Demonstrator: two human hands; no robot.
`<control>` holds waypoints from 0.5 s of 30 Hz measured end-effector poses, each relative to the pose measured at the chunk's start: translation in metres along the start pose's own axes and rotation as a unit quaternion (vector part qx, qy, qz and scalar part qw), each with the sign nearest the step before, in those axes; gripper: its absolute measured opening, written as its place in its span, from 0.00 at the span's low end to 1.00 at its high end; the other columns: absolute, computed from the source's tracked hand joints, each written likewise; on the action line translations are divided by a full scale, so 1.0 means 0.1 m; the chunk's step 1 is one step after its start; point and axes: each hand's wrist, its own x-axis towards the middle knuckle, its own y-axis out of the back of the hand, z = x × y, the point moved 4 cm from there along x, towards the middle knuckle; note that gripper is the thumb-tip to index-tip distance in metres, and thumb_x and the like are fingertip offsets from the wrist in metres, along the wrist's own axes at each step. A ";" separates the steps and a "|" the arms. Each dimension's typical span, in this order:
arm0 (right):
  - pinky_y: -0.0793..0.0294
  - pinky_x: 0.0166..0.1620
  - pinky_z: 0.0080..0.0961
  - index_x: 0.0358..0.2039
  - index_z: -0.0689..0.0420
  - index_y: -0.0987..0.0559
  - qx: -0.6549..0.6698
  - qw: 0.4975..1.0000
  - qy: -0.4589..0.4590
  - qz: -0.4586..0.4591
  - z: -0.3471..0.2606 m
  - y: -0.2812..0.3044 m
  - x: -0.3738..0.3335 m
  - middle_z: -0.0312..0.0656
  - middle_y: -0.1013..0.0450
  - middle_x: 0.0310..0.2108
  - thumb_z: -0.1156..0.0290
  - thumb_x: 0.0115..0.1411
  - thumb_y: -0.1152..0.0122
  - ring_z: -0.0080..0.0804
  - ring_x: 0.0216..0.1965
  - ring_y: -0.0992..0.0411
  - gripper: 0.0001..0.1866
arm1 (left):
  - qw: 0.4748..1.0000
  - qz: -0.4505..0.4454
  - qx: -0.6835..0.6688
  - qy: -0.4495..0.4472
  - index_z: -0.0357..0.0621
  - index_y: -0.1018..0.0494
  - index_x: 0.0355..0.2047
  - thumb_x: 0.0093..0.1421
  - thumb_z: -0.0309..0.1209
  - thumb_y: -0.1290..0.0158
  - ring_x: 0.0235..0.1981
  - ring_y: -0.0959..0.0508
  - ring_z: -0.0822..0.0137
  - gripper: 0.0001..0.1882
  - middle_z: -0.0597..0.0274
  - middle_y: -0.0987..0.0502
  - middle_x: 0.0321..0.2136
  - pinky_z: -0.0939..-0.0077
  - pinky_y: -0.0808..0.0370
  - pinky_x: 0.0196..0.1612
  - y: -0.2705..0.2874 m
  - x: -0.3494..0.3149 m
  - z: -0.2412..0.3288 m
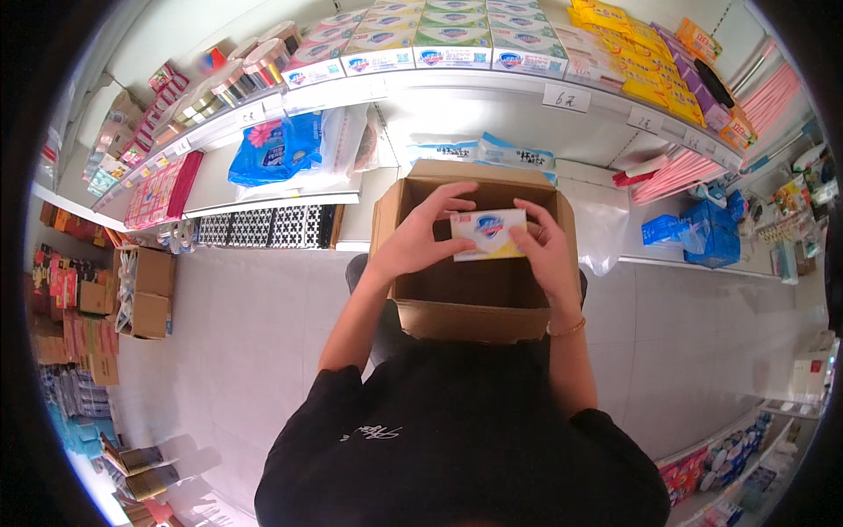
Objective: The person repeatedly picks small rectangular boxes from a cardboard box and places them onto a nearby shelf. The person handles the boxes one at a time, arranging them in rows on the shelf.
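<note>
Between my two hands is a small white and yellow soap box (pixel 487 235), held flat above an open cardboard box (pixel 470 321). My left hand (pixel 426 230) grips its left end, thumb along the lower edge. At the right end my right hand (pixel 546 250) closes on it, with the thumb on the front face. The cardboard box rests in front of my body with its flaps spread, and its visible inside is dark brown. Ahead, rows of similar soap boxes (pixel 452 39) in pink, yellow and green stand stacked on the upper shelf.
A white shelf edge (pixel 421 83) with price tags curves across the front. Yellow packets (pixel 645 66) fill its right part; blue packages (pixel 277 149) lie on the lower shelf. Pink sticks (pixel 694 167) jut out at right. Another carton (pixel 145 290) stands on the floor at left.
</note>
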 end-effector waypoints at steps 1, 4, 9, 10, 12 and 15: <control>0.21 0.44 0.21 0.62 0.59 0.30 -0.007 1.000 -0.016 0.017 -0.08 -0.01 0.00 0.44 0.21 0.44 0.72 0.67 0.40 0.25 0.44 0.23 0.24 | 0.999 0.033 -0.002 -0.017 0.45 0.40 0.67 0.52 0.23 0.32 0.63 0.29 0.61 0.44 0.56 0.33 0.64 0.65 0.30 0.62 -0.06 -0.04 0.04; 0.19 0.44 0.22 0.62 0.59 0.29 -0.014 0.999 -0.031 0.031 -0.15 -0.05 -0.03 0.44 0.21 0.46 0.69 0.69 0.43 0.26 0.46 0.22 0.22 | 0.996 0.083 0.023 -0.017 0.46 0.45 0.70 0.46 0.22 0.28 0.63 0.30 0.62 0.53 0.57 0.32 0.64 0.64 0.33 0.66 -0.18 -0.12 0.13; 0.19 0.47 0.23 0.64 0.58 0.31 0.005 0.999 -0.032 0.008 -0.17 -0.10 -0.09 0.45 0.24 0.50 0.67 0.69 0.43 0.27 0.49 0.23 0.25 | 0.993 0.119 0.028 -0.009 0.44 0.39 0.66 0.43 0.22 0.27 0.61 0.28 0.63 0.50 0.57 0.28 0.60 0.66 0.33 0.65 -0.16 -0.17 0.04; 0.20 0.49 0.24 0.65 0.58 0.32 0.002 1.000 -0.024 -0.005 -0.16 -0.06 -0.11 0.46 0.24 0.51 0.67 0.69 0.43 0.27 0.50 0.24 0.26 | 0.992 0.120 0.028 -0.014 0.44 0.37 0.64 0.42 0.22 0.26 0.61 0.28 0.63 0.48 0.58 0.27 0.60 0.66 0.32 0.65 -0.16 -0.17 0.05; 0.24 0.54 0.26 0.66 0.58 0.33 0.005 0.999 -0.009 -0.030 -0.16 -0.03 -0.14 0.46 0.26 0.54 0.69 0.66 0.40 0.29 0.54 0.27 0.29 | 0.992 0.123 0.029 -0.022 0.45 0.33 0.61 0.41 0.22 0.26 0.59 0.27 0.64 0.45 0.58 0.26 0.58 0.66 0.32 0.65 -0.15 -0.20 0.08; 0.32 0.63 0.31 0.67 0.58 0.34 -0.088 0.992 0.062 -0.065 -0.26 -0.09 -0.17 0.46 0.29 0.59 0.74 0.58 0.32 0.34 0.62 0.33 0.36 | 0.988 0.117 0.090 -0.047 0.45 0.29 0.58 0.41 0.24 0.26 0.57 0.25 0.62 0.41 0.59 0.25 0.56 0.66 0.30 0.63 -0.09 -0.23 0.14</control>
